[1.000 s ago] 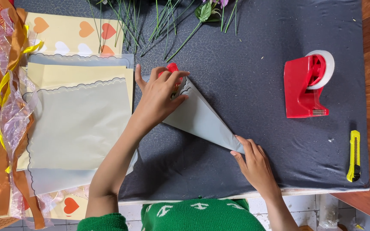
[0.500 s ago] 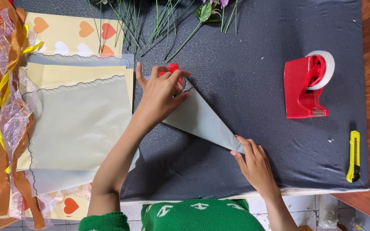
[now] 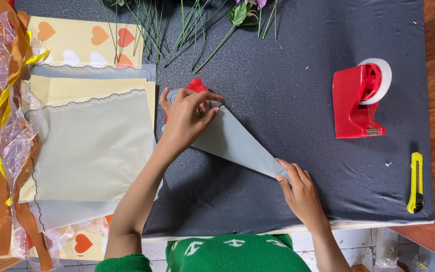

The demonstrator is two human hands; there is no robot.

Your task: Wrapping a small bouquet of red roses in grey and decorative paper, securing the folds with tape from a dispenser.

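A grey-blue sheet folded into a cone lies on the dark table cover. A red flower shows at its wide upper-left end. My left hand rests on that wide end, fingers curled over the paper and the flower. My right hand pinches the cone's narrow tip at the lower right.
Stacked wrapping sheets and ribbons lie at the left. Green flower stems spread along the far edge. A red tape dispenser and a yellow utility knife sit at the right.
My left hand's fingers have shifted slightly on the cone's wide end. The right hand and the cone stay where they were.
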